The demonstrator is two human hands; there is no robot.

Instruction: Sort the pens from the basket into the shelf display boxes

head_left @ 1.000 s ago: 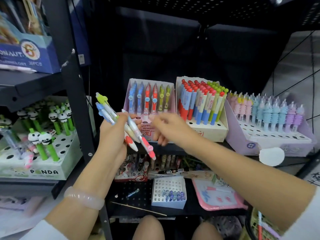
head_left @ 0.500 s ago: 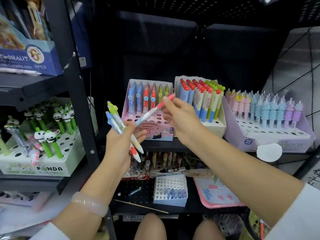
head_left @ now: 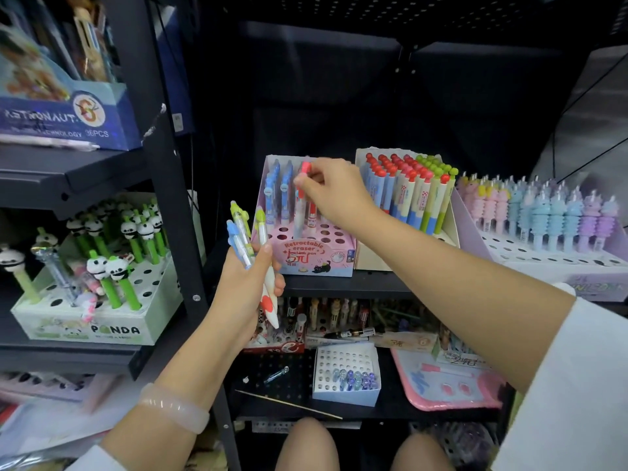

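Note:
My right hand (head_left: 334, 192) pinches the top of a red-capped pen (head_left: 300, 202), which stands upright in a hole of the pink "Retractable eraser" display box (head_left: 312, 260) on the middle shelf. Blue pens (head_left: 277, 192) stand in that box's left holes. My left hand (head_left: 248, 287) grips a small bundle of pens (head_left: 248, 236) with blue and green caps, held just left of and below the pink box. The basket is out of view.
A cream box of red- and green-capped pens (head_left: 407, 195) stands right of the pink box, then a lilac box of pastel pens (head_left: 557, 215). A panda pen box (head_left: 91, 287) sits on the left shelf. A white box (head_left: 346, 379) and a pink tray (head_left: 445, 382) lie on the lower shelf.
My right hand took a red-capped pen out of the left hand's bundle, carried it up to the pink box and stood it in a hole. The left hand's bundle stayed nearly in place.

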